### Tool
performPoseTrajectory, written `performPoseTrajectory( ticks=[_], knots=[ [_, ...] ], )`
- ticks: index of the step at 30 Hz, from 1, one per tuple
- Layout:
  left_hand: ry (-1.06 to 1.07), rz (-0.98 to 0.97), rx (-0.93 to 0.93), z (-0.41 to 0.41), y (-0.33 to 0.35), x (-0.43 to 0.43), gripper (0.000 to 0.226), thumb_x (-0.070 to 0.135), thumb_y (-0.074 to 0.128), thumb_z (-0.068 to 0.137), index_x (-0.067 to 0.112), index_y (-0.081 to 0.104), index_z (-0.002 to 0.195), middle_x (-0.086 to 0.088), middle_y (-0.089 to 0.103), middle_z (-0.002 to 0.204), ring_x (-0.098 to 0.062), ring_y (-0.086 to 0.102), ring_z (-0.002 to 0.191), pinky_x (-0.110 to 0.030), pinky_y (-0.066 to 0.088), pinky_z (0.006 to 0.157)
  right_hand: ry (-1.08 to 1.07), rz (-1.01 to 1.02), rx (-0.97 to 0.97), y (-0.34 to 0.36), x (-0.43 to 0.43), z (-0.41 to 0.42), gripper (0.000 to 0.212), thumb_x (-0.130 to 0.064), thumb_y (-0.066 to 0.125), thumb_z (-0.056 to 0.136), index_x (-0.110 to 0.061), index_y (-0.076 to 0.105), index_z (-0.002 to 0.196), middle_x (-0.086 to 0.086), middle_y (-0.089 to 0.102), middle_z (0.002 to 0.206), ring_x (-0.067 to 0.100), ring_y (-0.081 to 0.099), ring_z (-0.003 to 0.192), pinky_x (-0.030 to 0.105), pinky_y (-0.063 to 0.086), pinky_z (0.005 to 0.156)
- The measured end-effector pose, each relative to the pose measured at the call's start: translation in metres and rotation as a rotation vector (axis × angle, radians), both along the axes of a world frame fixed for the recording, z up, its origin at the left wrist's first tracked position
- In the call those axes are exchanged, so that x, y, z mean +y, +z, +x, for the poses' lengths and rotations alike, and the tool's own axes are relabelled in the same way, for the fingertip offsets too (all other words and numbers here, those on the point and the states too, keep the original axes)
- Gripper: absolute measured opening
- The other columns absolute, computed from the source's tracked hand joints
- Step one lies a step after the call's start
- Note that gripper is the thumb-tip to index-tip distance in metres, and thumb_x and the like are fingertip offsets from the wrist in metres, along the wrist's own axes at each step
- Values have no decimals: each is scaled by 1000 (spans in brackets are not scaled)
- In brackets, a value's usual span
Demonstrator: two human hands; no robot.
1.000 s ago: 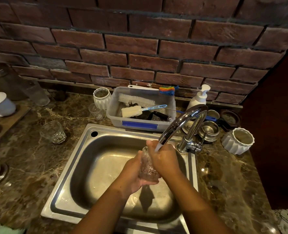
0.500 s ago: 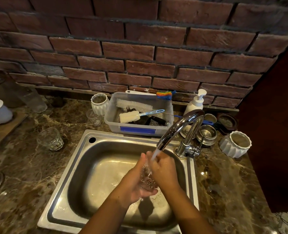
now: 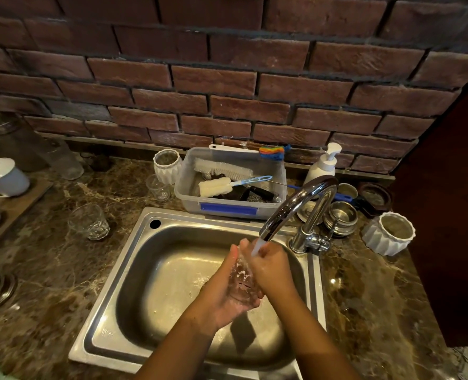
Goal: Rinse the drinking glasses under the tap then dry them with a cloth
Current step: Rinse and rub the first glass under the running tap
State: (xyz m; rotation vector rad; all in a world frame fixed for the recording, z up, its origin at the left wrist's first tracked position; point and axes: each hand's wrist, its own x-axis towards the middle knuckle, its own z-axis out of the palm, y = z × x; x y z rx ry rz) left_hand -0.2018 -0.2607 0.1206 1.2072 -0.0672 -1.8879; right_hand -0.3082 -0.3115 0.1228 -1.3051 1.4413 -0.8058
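Step in hand: rinsing. One drinking glass [image 3: 242, 278] is held over the right half of the sink [image 3: 134, 242], directly under the tap [image 3: 295, 207], and the water stream [image 3: 257, 245] falls onto it.

Left hand [image 3: 224, 297]: cupped beneath and to the left of the glass, fingers curled round it. Right hand [image 3: 272, 272]: wrapped round the glass from the right. The glass is largely hidden between them, and whether its mouth faces the stream cannot be told.

Recommendation: turn the glass so water reaches inside, rim and base. Wet glass is likely to be slippery, so keep one hand supporting it from below, low over the basin. Tip it out before drying.

Outstanding: a second glass [image 3: 88, 222] stands on the counter [image 3: 49, 264], left of the sink's far left corner. A smaller glass [image 3: 158, 187] stands beside the plastic tub [image 3: 189, 187] at the counter's back edge.

Writing: none readable. The tub's blue panel [image 3: 227, 209] shows no text. A faint mark [image 3: 108, 333] on the sink's near left rim is too small to read. The pump bottle [image 3: 323, 165] shows no label.
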Motion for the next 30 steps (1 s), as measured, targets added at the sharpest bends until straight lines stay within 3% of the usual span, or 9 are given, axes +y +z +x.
performPoseTrajectory(
  ticks=[2,5,9,13,16,19,23,27,30],
  knots=[
    [12,0,2,-1,-1,2,58,61,57,88,10,81,103,-20,72,117,-33,65,107,-42,50,97,-58,128,-127,0,-3,1,33,-32,66,93,-18,62,64,2,65,60,24,70,70,40,58,70],
    [-23,6,-43,3,-3,3,60,61,54,92,9,78,111,-25,70,123,-41,59,126,-51,41,114,-78,120,-104,-5,-6,-1,35,-30,59,98,-18,66,66,15,66,65,30,66,71,39,56,66],
    [-220,-18,-307,8,11,-3,51,64,46,95,21,63,116,-17,74,108,-41,71,102,-59,53,98,-67,-18,100,-15,-3,-2,19,-28,52,100,-25,71,96,2,71,77,20,69,71,48,59,68],
    [-274,-69,-374,1,6,-1,78,77,59,74,29,56,134,-8,61,133,-36,69,108,-52,60,89,-112,-123,33,-13,16,5,15,-17,54,100,-27,65,100,0,70,82,14,67,71,40,58,64],
    [-90,-30,-239,2,3,2,67,70,53,86,22,64,131,-15,69,130,-36,67,115,-56,54,98,-83,-26,-104,-7,31,11,10,-29,55,100,-34,60,106,-3,71,94,10,70,87,26,59,73],
    [-17,-38,-172,5,-2,1,60,63,43,97,16,75,116,-16,75,116,-34,70,112,-56,53,98,-114,191,-227,-7,42,14,29,-42,58,95,-33,50,123,-4,64,112,10,64,96,25,55,75],
    [-43,-106,-339,-2,4,-3,55,61,30,101,25,70,109,-11,75,109,-27,72,99,-48,60,85,-169,396,-583,-12,42,8,67,-60,75,71,-20,64,123,8,75,110,27,73,100,47,58,88],
    [-75,-202,-548,0,2,-5,48,55,21,105,34,65,107,0,71,105,-17,69,96,-32,57,73,13,396,-631,-14,34,-7,63,-42,82,75,-17,60,129,17,69,123,36,67,112,59,52,97],
    [-63,-217,-434,5,-4,-6,52,52,21,107,30,64,124,-6,73,121,-23,72,106,-35,61,75,27,319,-451,-11,28,-11,59,-27,85,70,-26,58,122,10,68,119,30,67,111,53,57,91]
  ],
)
